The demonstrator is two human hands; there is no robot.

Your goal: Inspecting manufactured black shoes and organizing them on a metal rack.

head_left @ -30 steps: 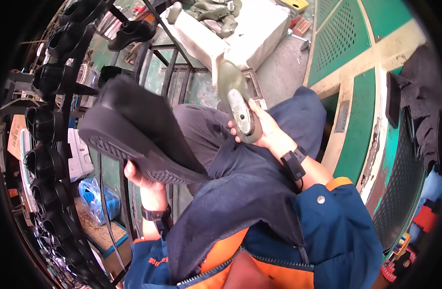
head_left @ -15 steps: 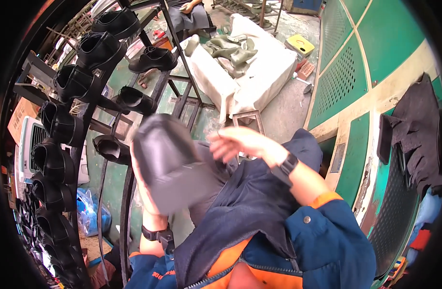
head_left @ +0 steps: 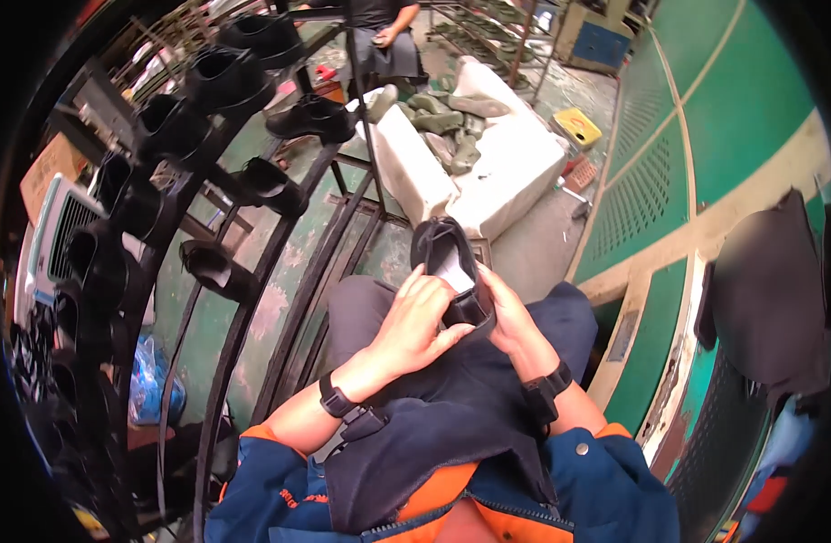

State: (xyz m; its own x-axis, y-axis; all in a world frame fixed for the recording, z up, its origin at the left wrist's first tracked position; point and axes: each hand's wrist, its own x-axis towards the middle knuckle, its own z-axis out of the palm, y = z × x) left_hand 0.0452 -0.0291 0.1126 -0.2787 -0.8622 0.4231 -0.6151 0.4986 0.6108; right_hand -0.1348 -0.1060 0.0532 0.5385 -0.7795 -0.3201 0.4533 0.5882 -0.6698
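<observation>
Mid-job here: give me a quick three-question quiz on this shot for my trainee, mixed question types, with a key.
1. True or false: the black shoe lies on the floor, untouched.
2. Which hands grip the shoe? A) only the left hand B) only the right hand C) both
3. Fill in: on the metal rack to the person's left sit more black ____.

Key
1. False: it is held over the lap, opening facing up.
2. C: the left hand grips it from the left, the right hand from the right.
3. Shoes, set along the rack's arms.
</observation>
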